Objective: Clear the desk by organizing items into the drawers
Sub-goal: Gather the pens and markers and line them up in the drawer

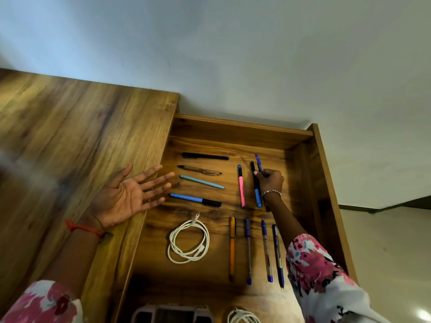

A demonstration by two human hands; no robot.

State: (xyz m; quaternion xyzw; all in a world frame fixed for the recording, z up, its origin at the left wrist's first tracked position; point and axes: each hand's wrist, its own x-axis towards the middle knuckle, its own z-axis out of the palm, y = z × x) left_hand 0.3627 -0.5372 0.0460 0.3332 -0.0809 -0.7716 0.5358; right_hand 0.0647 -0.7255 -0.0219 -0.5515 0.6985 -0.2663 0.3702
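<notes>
The drawer [303, 145] stands open beside the wooden desk top [70, 141], and pens lie in it in tidy groups. The right hand [270, 181] reaches into the far right part of the drawer; its fingers are curled and pinch a purple pen [258, 162] near the middle of the barrel, with the tip pointing away from the person, tilted a little to the left. Just left of this hand lie two markers side by side, a black and blue marker [256, 190] and a pink marker [241, 186], both lengthwise in the drawer.

The left hand [127, 194] is open with the palm up and holds nothing; the fingers are spread and reach over the left wall of the drawer, while the wrist (with a red thread on it) is over the desk top.

On the far left of the drawer four pens lie crosswise: a black pen [205, 156], a brown pen [199, 170], a light blue pen [201, 182] and a blue marker with black cap [196, 200]. Nearer to the person a white coiled cable [189, 240] lies on the drawer floor; to the right of it four pens lie lengthwise, the leftmost an orange pen [232, 248], well apart from one another.
</notes>
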